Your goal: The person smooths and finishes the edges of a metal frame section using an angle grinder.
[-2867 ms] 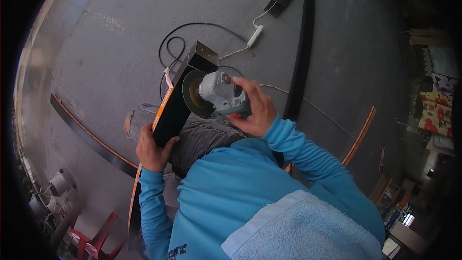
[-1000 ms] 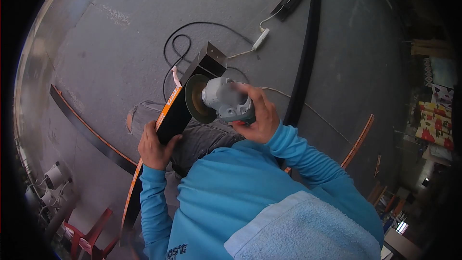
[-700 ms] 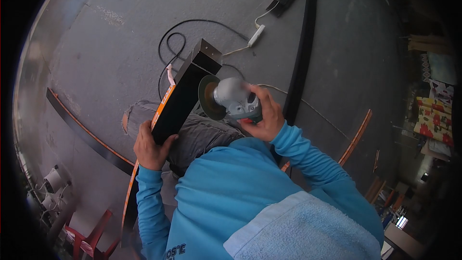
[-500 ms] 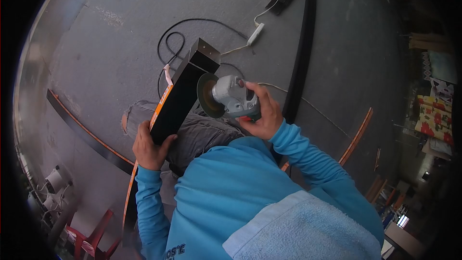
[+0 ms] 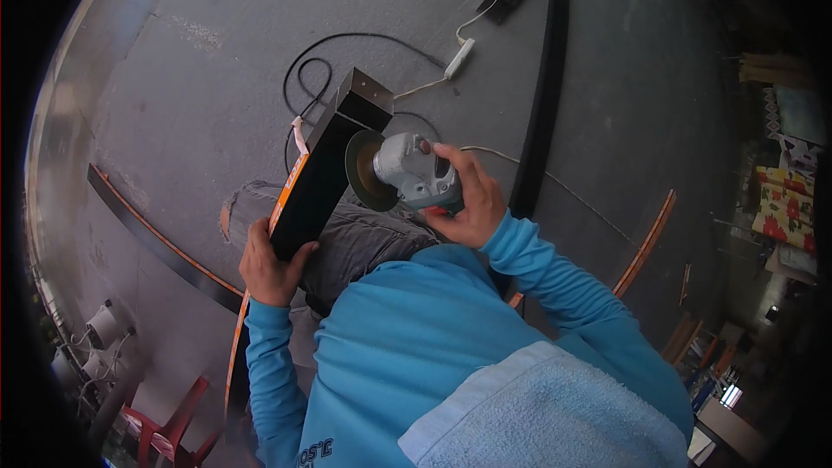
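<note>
My left hand [image 5: 270, 264] grips a long black metal profile [image 5: 328, 160] near my knee, fingers wrapped over its orange-taped side and thumb on the dark face. The profile slants up and away, its squared end showing small holes. In my right hand [image 5: 475, 201] is a grey angle grinder [image 5: 418, 172], held around its body. Its round disc [image 5: 370, 171] overlaps the right edge of the profile in this view. A strip of pale pink film [image 5: 300, 136] peels from the profile's left side.
A black cable [image 5: 334, 39] loops on the grey floor beyond the profile, near a white power strip [image 5: 460, 59]. Another long black profile [image 5: 544, 87] lies to the right. An orange-edged profile [image 5: 160, 230] lies left, and a red chair [image 5: 169, 423] stands lower left.
The grinder in my right hand has shifted slightly left, bringing its disc further over the profile. My left hand keeps its hold in nearly the same place.
</note>
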The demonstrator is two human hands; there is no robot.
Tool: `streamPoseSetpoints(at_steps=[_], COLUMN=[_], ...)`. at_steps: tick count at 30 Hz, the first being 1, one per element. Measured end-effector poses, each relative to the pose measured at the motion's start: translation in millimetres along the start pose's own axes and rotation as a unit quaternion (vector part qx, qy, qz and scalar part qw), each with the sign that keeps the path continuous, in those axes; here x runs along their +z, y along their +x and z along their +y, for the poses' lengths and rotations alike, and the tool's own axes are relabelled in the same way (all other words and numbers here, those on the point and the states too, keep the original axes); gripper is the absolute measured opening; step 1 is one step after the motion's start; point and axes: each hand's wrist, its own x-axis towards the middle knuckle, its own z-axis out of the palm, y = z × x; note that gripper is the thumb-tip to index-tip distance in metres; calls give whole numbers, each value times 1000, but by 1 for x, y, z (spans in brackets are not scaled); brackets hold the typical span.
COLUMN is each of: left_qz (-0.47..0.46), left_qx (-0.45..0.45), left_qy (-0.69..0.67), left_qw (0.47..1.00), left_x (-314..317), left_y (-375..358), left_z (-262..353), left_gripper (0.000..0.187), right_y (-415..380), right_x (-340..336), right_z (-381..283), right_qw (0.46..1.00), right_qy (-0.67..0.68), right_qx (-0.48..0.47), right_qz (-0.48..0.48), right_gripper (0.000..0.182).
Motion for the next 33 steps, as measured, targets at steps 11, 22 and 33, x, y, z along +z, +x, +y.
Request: streamPoseSetpoints(at_steps=[11,22,33], left_qz=[2,10,12], left_qx=[3,12,7], left_qy=[4,12,10], left_qw=[1000,1000,1000], left_x=[0,1,0], left_y=[-1,-1,-3], left_z=[1,0,4], left_gripper=[73,74,72], right_y=[8,11,18], right_x=[2,3,6], right_z=[-5,-6,-14], right_qw=[1000,999,1000], right_qy=[-13,-19,-9], right_qx=[-18,-22,-18], right_qz=[12,13,22], right_gripper=[88,89,89])
